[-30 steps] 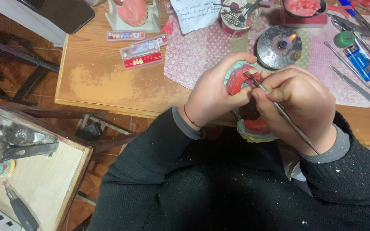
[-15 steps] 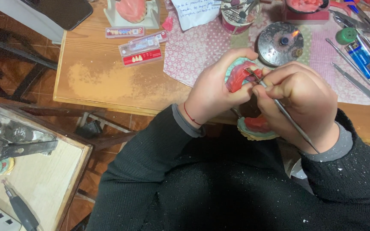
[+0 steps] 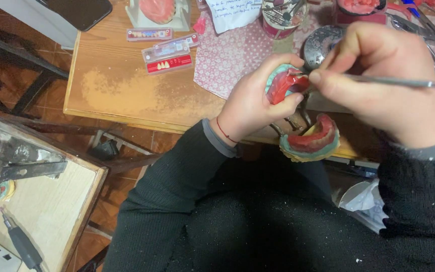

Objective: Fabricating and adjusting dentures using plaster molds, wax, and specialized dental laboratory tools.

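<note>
Over the table (image 3: 127, 95), two hands (image 3: 250, 103) work two wax models (image 3: 285, 83).

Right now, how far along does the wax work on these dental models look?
Looks mid-job. The lower model already carries a red wax rim. In hand: the left hand holds the upper model while the right hand works its wax with a metal tool. The tooth cards lie untouched on the bench, so teeth seem left.
</note>
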